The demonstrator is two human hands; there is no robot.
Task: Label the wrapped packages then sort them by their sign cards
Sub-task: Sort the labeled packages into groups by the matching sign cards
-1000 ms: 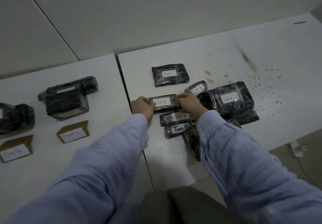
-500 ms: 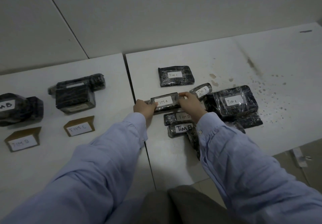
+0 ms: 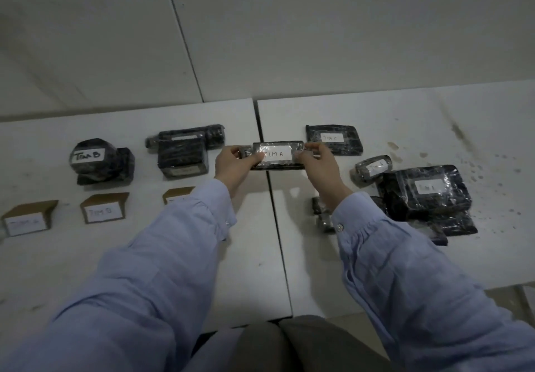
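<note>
A flat black wrapped package labelled TIM A [image 3: 278, 155] is held up above the seam between the two white tables. My left hand [image 3: 234, 166] grips its left end and my right hand [image 3: 318, 169] grips its right end. Three brown sign cards stand on the left table: a blurred one [image 3: 27, 221], one reading TIM B [image 3: 102, 209], and a third [image 3: 176, 195] partly hidden by my left sleeve. Behind them sit a TIM B package [image 3: 98, 160] and a stacked wrapped package [image 3: 182, 151].
On the right table [image 3: 434, 117] lie a TIM C package [image 3: 333, 138], a small roll-shaped package [image 3: 373, 167], a large package [image 3: 425, 189] stacked on others, and some packages half hidden under my right sleeve. Dark stains speckle the right table's far side.
Both hands lifted the TIM A package off the pile on the right table and carried it leftward to the seam. The view swung left, revealing a third sign card.
</note>
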